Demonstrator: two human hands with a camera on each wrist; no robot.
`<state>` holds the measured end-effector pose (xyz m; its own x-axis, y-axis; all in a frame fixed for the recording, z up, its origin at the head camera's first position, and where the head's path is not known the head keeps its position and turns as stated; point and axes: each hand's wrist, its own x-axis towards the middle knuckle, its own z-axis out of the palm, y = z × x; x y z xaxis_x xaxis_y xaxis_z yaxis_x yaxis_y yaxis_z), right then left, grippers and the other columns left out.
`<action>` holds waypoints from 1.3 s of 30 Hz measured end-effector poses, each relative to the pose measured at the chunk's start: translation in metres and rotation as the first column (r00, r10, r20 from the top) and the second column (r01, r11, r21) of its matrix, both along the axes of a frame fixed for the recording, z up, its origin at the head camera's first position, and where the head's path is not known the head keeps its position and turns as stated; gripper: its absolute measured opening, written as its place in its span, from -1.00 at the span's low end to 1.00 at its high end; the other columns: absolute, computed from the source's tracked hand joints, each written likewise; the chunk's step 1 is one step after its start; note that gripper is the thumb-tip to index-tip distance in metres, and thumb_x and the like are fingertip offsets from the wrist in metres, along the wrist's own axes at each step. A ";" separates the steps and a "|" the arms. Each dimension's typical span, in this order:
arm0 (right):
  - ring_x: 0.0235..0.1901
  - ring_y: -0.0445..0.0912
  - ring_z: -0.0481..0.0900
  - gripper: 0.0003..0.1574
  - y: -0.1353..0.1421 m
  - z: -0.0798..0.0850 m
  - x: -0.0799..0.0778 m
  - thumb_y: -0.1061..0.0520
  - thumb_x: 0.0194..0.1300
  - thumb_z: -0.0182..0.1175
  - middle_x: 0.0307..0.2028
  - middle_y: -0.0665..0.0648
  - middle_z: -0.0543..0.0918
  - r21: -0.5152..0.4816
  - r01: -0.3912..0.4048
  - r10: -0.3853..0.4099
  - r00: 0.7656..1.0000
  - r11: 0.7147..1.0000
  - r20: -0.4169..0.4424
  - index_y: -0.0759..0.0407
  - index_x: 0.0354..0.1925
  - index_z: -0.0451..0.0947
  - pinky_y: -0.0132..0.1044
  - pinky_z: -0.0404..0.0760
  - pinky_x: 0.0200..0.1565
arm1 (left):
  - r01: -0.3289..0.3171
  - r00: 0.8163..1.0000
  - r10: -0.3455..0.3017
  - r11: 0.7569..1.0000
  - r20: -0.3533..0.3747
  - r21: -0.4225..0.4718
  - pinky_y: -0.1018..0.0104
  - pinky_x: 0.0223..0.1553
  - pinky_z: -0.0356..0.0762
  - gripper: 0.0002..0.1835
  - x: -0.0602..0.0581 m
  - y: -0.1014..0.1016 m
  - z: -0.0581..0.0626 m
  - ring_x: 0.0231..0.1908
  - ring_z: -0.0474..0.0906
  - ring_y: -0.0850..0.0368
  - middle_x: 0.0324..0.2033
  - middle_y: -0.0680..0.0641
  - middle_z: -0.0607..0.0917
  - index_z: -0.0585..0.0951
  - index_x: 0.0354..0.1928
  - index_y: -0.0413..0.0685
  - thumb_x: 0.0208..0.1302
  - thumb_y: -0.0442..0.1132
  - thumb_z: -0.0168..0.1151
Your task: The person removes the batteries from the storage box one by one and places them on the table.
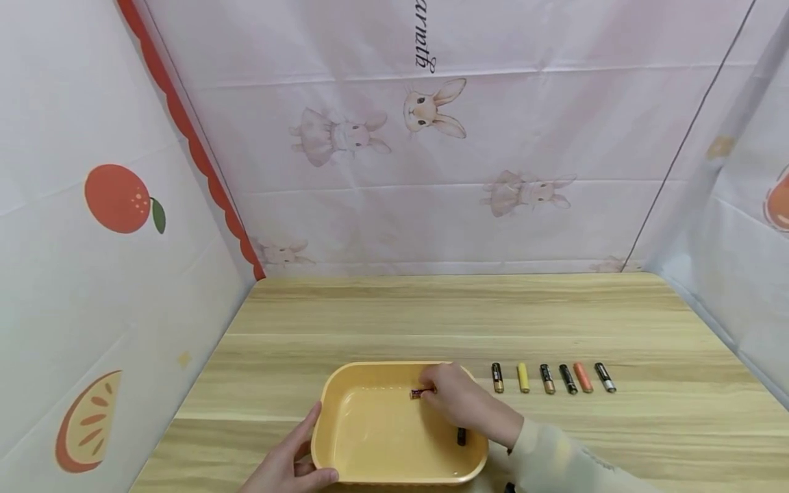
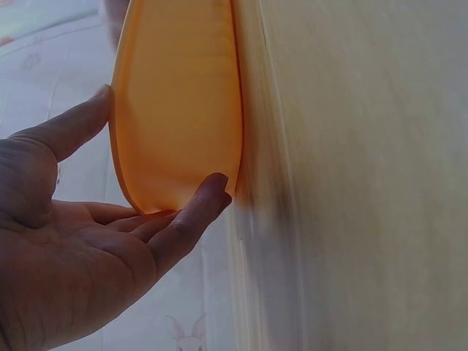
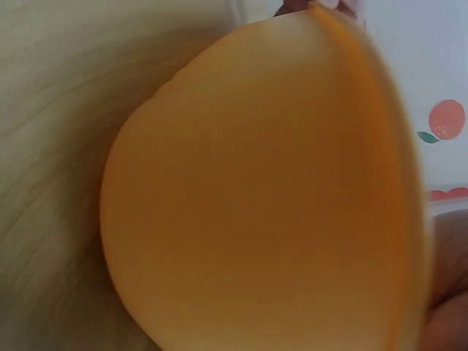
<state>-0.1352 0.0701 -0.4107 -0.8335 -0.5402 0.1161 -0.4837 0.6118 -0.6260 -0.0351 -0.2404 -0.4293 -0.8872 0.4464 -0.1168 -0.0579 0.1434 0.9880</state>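
A yellow plastic basin (image 1: 382, 472) stands on the table. My left hand (image 1: 290, 455) spans its near left corner from outside, fingers along the left wall and thumb at the front. In the left wrist view, the extended fingers and thumb of that hand (image 2: 95, 241) touch the basin's outer wall (image 2: 179, 102). Inside the basin, near the far right, my right hand (image 1: 462, 400) pinches a small dark battery (image 1: 419, 394) between thumb and fingers. Another dark battery (image 1: 461, 436) lies below that wrist, in the basin. The basin's wall (image 3: 248, 183) hides most of the right hand in the right wrist view.
Right of the basin several batteries stand out in a row on the wooden table (image 1: 308, 315), among them a yellow battery (image 1: 523, 378) and an orange battery (image 1: 582, 377). A small black object (image 1: 509, 487) shows at the bottom edge. Printed cloth walls (image 1: 370, 226) enclose the table.
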 end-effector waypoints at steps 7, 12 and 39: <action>-0.61 -0.26 0.01 -0.24 -0.005 -0.004 0.002 0.55 0.11 0.29 -0.62 -0.11 -0.03 0.027 -0.006 0.007 0.999 1.000 -0.035 -0.02 -0.65 -0.02 -0.45 0.01 -0.54 | -0.016 0.999 0.016 1.000 0.037 -0.007 0.17 -0.04 0.74 0.23 0.002 0.001 -0.001 0.01 0.67 -0.36 0.29 -0.82 0.16 -0.34 0.55 -0.45 0.29 -0.28 0.49; -0.64 -0.31 0.17 -0.48 -0.007 -0.007 0.004 0.51 0.14 0.31 -0.68 -0.14 0.35 0.070 0.005 -0.004 1.000 0.998 -0.003 0.09 -0.75 0.42 -0.50 0.18 -0.63 | -0.028 0.998 0.029 1.000 0.051 -0.012 0.18 -0.05 0.74 0.23 0.002 0.001 -0.001 0.00 0.68 -0.36 0.25 -0.80 0.25 -0.33 0.56 -0.44 0.28 -0.31 0.49; -0.56 -0.28 0.43 -0.88 0.004 0.022 0.004 0.24 0.26 0.35 -0.53 -0.09 0.61 -0.108 0.006 0.009 0.991 0.994 0.137 0.12 -0.43 0.68 -0.47 0.44 -0.58 | -0.008 0.999 0.008 1.000 0.046 0.013 0.17 -0.04 0.74 0.27 -0.001 0.000 0.000 0.01 0.67 -0.34 0.21 -0.79 0.30 -0.37 0.54 -0.47 0.27 -0.30 0.51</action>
